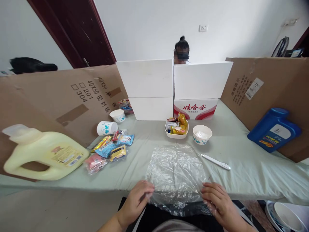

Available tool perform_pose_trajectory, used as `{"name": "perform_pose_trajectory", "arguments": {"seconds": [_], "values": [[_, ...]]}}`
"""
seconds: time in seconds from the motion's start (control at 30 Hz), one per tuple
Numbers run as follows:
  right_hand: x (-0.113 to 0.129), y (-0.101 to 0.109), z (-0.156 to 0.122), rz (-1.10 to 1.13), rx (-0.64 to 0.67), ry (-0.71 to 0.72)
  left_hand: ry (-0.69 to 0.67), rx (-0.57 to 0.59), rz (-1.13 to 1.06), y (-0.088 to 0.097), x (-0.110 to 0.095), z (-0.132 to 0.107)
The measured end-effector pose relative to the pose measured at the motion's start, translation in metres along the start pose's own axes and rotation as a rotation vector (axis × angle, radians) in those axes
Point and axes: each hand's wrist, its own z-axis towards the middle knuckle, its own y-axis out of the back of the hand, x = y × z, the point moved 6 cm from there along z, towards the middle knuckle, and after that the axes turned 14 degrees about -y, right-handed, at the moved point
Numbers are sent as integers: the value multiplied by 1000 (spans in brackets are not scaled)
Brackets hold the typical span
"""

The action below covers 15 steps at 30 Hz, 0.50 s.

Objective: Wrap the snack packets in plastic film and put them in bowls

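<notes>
Head view: the plastic film lies crumpled across the table's near edge and hangs over it; the left hand and right hand each grasp a near corner with closed fingers, apparently to keep it spread. Counted: one film; two upright paper bowls, mid-table and far left; one tipped cup; one snack dish; a yellow jug and a blue jug at the side edges.

Figure: the wearer's body, seen from above. Left grip and right grip are bare hands. The left forearm and right forearm are uncovered to the lower edge. A black garment covers the lap; a pale grey-pink cloth fold lies at bottom centre.
</notes>
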Motion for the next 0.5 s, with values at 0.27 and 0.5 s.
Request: {"name": "perform_pose_trajectory", "arguments": {"seconds": [0.27, 0.5], "values": [[-17, -2, 62, 497, -50, -460, 285, -186, 228, 13, 29, 62], [-40, -11, 104, 262, -216, -647, 454, -63, 494, -14, 74, 84]]}}
